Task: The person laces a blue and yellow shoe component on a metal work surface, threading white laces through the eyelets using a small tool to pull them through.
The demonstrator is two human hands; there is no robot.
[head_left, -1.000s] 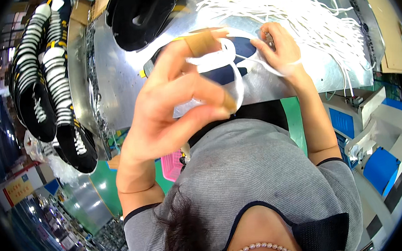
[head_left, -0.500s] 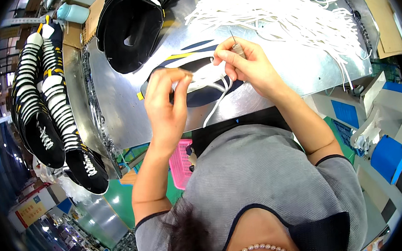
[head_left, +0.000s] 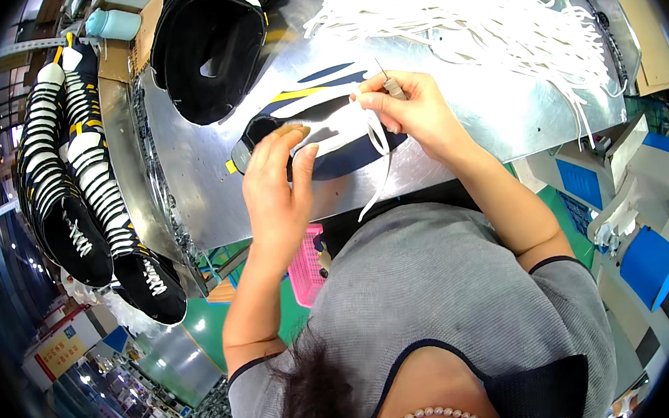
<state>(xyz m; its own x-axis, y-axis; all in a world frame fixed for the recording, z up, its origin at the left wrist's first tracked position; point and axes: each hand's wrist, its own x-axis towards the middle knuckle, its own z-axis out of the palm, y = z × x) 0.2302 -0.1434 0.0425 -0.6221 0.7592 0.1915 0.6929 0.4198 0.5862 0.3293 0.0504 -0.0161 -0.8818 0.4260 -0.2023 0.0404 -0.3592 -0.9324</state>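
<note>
A dark navy shoe upper point(head_left: 335, 166) with white and yellow parts lies on the metal tabletop point(head_left: 209, 207) in front of me. My left hand point(head_left: 276, 162) is bent over its left end, thumb and fingers on either side of an edge. At the upper's right end, my right hand point(head_left: 405, 109) pinches a white shoelace point(head_left: 381, 158) between thumb and forefinger. The lace loops down, its loose end hanging toward me. A short wooden-handled awl point(head_left: 394, 89) is tucked in the same hand, its thin needle pointing up and away. The fingers hide where the lace meets the upper.
A heap of white shoelaces point(head_left: 446, 23) covers the far right of the table. Stacked black uppers point(head_left: 212, 57) stand at far left. Rows of striped, nested shoes point(head_left: 96, 180) hang beyond the left edge. A pink basket point(head_left: 305, 270) sits below the table edge.
My left hand has come down slightly onto the upper, off the lace area. The lace now hangs in a longer loop below my right hand, which has hardly moved.
</note>
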